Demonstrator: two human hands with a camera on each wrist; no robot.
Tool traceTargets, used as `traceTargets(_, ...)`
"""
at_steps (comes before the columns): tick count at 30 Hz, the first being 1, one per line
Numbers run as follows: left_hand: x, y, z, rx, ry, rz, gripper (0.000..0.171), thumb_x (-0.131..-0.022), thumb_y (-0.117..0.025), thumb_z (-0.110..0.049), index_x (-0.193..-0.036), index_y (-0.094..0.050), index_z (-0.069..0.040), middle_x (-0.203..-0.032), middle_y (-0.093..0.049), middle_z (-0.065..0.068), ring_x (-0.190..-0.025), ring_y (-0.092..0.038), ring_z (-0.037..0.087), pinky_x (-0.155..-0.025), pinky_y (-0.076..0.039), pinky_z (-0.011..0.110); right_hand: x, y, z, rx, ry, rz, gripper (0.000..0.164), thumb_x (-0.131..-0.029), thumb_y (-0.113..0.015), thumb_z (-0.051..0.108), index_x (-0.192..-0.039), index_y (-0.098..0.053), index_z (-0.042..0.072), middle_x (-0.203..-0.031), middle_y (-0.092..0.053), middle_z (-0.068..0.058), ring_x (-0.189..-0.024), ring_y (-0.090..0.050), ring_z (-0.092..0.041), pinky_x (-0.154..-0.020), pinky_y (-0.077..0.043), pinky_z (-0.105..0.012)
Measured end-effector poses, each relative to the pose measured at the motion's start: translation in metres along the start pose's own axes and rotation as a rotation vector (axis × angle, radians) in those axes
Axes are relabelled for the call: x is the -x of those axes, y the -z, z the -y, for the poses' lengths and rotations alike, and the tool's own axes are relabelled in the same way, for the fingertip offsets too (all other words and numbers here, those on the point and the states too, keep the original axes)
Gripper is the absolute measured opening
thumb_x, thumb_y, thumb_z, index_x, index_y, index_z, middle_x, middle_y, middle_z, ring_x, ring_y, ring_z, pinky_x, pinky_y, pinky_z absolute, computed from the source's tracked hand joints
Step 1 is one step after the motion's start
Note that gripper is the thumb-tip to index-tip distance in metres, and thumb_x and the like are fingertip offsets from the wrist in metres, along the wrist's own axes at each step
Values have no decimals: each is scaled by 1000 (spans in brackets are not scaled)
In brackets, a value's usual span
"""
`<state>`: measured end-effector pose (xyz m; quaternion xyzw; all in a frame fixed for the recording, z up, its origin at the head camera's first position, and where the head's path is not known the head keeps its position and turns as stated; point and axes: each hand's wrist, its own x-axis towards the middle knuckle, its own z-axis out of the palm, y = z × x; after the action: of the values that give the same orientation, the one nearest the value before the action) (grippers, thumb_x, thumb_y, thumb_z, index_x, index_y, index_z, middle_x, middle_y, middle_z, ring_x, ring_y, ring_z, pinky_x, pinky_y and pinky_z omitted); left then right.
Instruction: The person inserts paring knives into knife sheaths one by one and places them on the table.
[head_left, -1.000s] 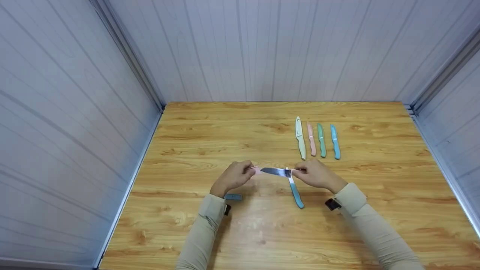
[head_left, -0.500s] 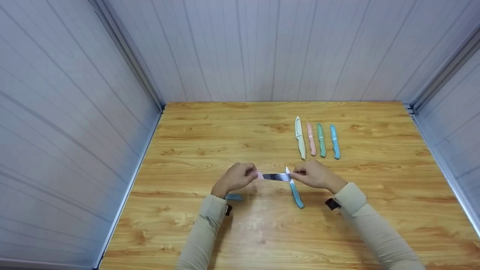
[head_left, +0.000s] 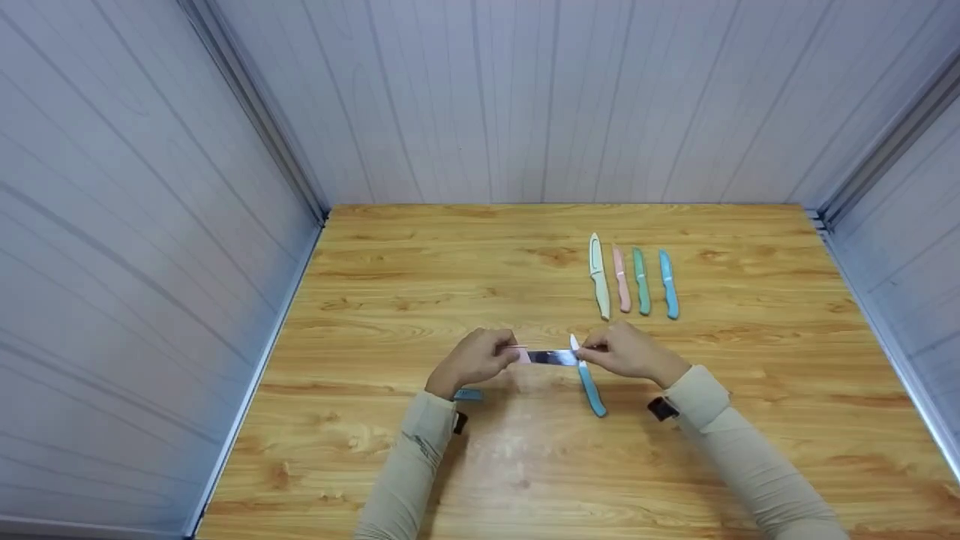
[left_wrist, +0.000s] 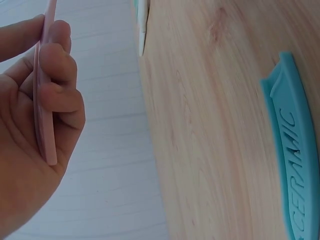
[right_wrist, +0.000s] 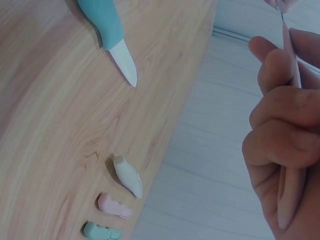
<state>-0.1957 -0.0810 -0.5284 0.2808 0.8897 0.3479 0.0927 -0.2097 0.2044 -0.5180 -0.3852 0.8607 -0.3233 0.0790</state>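
My left hand (head_left: 474, 358) grips a pink blade sheath (left_wrist: 46, 120), thumb on one side and fingers curled over the other. Facing it, my right hand (head_left: 630, 351) holds a kitchen knife by its pink handle (right_wrist: 291, 195). The knife's shiny blade (head_left: 551, 358) spans the gap between both hands above the table, its tip end hidden at the sheath's mouth. Below the blade lies an unsheathed knife with a blue handle (head_left: 592, 394) and a white blade (right_wrist: 124, 62). A blue sheath (left_wrist: 295, 155) marked CERAMIC rests on the table beside the left wrist.
Farther back on the wooden table (head_left: 420, 262), sheathed knives lie in a row: cream (head_left: 600, 277), pink (head_left: 622, 279), green (head_left: 641, 281) and blue (head_left: 669, 285). Pale panel walls (head_left: 480, 97) close off the back and sides.
The left hand has shifted slightly right and toward me, bringing the pink sheath over the blade tip, which stood just outside it a second ago. The right hand has barely moved.
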Motion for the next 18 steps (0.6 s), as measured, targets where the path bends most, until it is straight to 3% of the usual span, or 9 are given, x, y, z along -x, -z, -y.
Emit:
traceTargets(13,-2,-6,-4,-13,-6,12,13,-89,-50,-31,-86,-57,-20,-67,-50,-7,-54,-42,8,-50,-35,24,-5,-4,0,-22,-3,30,15,-87,-57,22,-80,-69,24,-61,-57,13,-43,-40,-4,-42,-37,-24)
traceTargets(18,-3,-5,-5,-30,2,18,14,-90,-50,-31,-85,-56,-19,-66,-48,-6,-54,-40,8,-50,-34,24,-5,-3,0,-16,-8,38,20,-88,-52,34,-81,-69,26,-61,-56,14,-43,-41,-4,-44,-38,-25)
